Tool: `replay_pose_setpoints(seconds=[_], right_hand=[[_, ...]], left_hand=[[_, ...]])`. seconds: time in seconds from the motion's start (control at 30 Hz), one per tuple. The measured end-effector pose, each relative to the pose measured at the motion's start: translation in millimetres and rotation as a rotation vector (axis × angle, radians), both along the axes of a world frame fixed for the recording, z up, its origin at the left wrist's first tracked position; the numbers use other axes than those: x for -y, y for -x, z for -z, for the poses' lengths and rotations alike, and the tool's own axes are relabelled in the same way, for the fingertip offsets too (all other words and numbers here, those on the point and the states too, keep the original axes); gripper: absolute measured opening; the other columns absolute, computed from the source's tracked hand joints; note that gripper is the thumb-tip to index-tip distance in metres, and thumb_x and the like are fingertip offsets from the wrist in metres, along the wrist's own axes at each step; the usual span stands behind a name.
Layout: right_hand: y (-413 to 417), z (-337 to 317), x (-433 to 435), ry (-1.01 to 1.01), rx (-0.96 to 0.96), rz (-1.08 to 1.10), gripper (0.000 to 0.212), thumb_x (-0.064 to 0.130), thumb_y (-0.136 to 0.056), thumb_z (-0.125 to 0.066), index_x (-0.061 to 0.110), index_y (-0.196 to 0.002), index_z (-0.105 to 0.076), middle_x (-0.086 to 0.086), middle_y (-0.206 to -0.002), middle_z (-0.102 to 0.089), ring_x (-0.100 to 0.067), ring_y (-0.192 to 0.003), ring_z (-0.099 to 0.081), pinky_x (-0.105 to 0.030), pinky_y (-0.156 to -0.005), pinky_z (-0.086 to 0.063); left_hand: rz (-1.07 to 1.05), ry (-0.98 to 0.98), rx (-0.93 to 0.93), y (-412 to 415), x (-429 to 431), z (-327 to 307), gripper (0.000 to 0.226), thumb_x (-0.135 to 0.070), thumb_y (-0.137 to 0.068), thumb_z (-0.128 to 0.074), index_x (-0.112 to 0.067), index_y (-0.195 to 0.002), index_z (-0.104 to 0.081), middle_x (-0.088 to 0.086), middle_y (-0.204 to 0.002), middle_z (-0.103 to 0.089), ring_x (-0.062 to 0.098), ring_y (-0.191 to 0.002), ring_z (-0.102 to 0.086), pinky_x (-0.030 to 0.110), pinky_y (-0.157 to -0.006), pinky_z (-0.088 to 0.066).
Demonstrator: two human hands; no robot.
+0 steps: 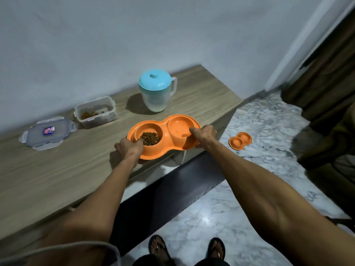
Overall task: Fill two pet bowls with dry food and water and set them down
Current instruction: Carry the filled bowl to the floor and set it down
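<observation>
An orange double pet bowl [165, 124] sits at the front edge of the wooden counter [57, 169], partly overhanging it. Its left well holds brown dry food [150, 138]; its right well looks wet with water. My left hand [129, 147] grips the bowl's left rim, thumb inside the food well. My right hand [204, 134] grips the right rim, thumb in the water well. A second orange double bowl [240, 140] lies on the marble floor to the right. A clear jug with a blue lid [156, 89] stands behind the held bowl.
An open clear food container [96, 112] with a little kibble stands at the back left, its lid [47, 133] lying beside it. A white wall runs behind the counter. Brown curtains [326, 89] hang at the right. My sandalled feet [186, 250] stand on the marble floor.
</observation>
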State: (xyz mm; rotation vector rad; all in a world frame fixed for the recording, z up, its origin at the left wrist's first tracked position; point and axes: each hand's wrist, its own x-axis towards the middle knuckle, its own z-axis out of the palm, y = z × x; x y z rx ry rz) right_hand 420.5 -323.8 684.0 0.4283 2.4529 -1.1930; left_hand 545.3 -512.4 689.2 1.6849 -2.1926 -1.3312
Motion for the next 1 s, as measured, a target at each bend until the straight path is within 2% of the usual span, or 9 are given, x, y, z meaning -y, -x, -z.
replay_pose_setpoints(seconds=[0.1,0.23,0.4,0.47,0.5,0.6,0.7,0.87,1.0], right_hand=[[10.2,-15.6,-51.5,0.006,-0.017,0.074,0.05,0.035,-0.077,-0.075,-0.003,-0.108,-0.066,-0.014,-0.101,-0.061,-0.034,-0.08,-0.067,-0.042,-0.05,-0.06],[26.6,-28.4,-127.2,0.006,-0.049,0.153,0.053,0.04,-0.071,-0.075,-0.001,-0.102,-0.067,-0.017,-0.105,-0.068,-0.035,-0.078,-0.068,-0.045,-0.048,-0.06],[47.4,-38.8,-225.3,0.033,-0.084,0.225,0.046,0.035,-0.076,-0.073,-0.003,-0.103,-0.066,-0.017,-0.105,-0.066,-0.033,-0.083,-0.066,-0.025,-0.033,-0.047],[54.8,-37.2,-263.1,0.044,-0.08,0.24,0.046,0.034,-0.077,-0.073,-0.004,-0.102,-0.066,-0.017,-0.105,-0.065,-0.034,-0.083,-0.066,-0.033,-0.039,-0.054],[60.1,-36.3,-285.2,0.043,-0.077,0.255,0.047,0.034,-0.076,-0.074,-0.004,-0.102,-0.066,-0.017,-0.105,-0.065,-0.035,-0.084,-0.066,-0.037,-0.043,-0.058],[81.4,-40.8,-351.5,0.047,-0.09,0.293,0.046,0.033,-0.074,-0.075,-0.003,-0.101,-0.066,-0.017,-0.104,-0.063,-0.036,-0.086,-0.065,-0.042,-0.049,-0.06],[102.7,-44.2,-407.4,0.06,-0.104,0.32,0.045,0.032,-0.075,-0.075,-0.003,-0.101,-0.064,-0.015,-0.102,-0.058,-0.037,-0.087,-0.065,-0.048,-0.056,-0.062],[132.5,-31.5,-477.3,0.052,-0.089,0.337,0.048,0.033,-0.074,-0.075,0.0,-0.106,-0.061,-0.016,-0.109,-0.061,-0.038,-0.092,-0.066,-0.043,-0.051,-0.061],[174.2,-27.7,-512.6,0.059,-0.097,0.338,0.04,0.032,-0.077,-0.074,-0.001,-0.096,-0.062,-0.015,-0.104,-0.06,-0.035,-0.082,-0.066,-0.047,-0.058,-0.062]], left_hand=[[0.065,-0.005,-0.072,22.6,-42.4,-10.8,0.045,-0.027,-0.089,-0.067,0.004,-0.121,-0.058,0.021,-0.139,-0.043,0.037,-0.123,-0.049,0.038,-0.1,-0.043],[0.161,-0.007,-0.116,54.3,-105.9,-17.1,0.049,-0.032,-0.085,-0.068,0.002,-0.12,-0.06,0.021,-0.138,-0.045,0.037,-0.125,-0.048,0.038,-0.104,-0.043],[0.256,-0.001,-0.12,91.0,-197.3,-23.8,0.053,-0.035,-0.087,-0.066,0.003,-0.122,-0.059,0.021,-0.137,-0.047,0.036,-0.127,-0.047,0.037,-0.094,-0.044],[0.275,-0.005,-0.127,104.2,-232.3,-21.9,0.051,-0.034,-0.087,-0.066,0.004,-0.12,-0.06,0.021,-0.134,-0.05,0.035,-0.124,-0.05,0.034,-0.082,-0.046],[0.282,-0.014,-0.142,112.2,-253.3,-20.8,0.048,-0.034,-0.086,-0.067,0.004,-0.116,-0.062,0.021,-0.132,-0.053,0.035,-0.122,-0.052,0.033,-0.084,-0.047],[0.292,-0.036,-0.184,139.8,-317.3,-20.5,0.044,-0.033,-0.084,-0.069,0.004,-0.106,-0.065,0.023,-0.127,-0.058,0.036,-0.126,-0.049,0.039,-0.103,-0.045],[0.31,-0.024,-0.184,165.6,-372.4,-21.1,0.049,-0.034,-0.085,-0.068,0.005,-0.114,-0.062,0.023,-0.134,-0.052,0.035,-0.13,-0.044,0.039,-0.108,-0.04],[0.336,-0.045,-0.162,199.8,-440.1,-6.2,0.048,-0.034,-0.086,-0.067,0.004,-0.116,-0.06,0.02,-0.135,-0.048,0.034,-0.128,-0.044,0.041,-0.108,-0.041],[0.364,-0.021,-0.162,247.8,-476.4,1.9,0.048,-0.031,-0.089,-0.066,0.005,-0.119,-0.058,0.021,-0.135,-0.046,0.034,-0.129,-0.042,0.038,-0.105,-0.039]])
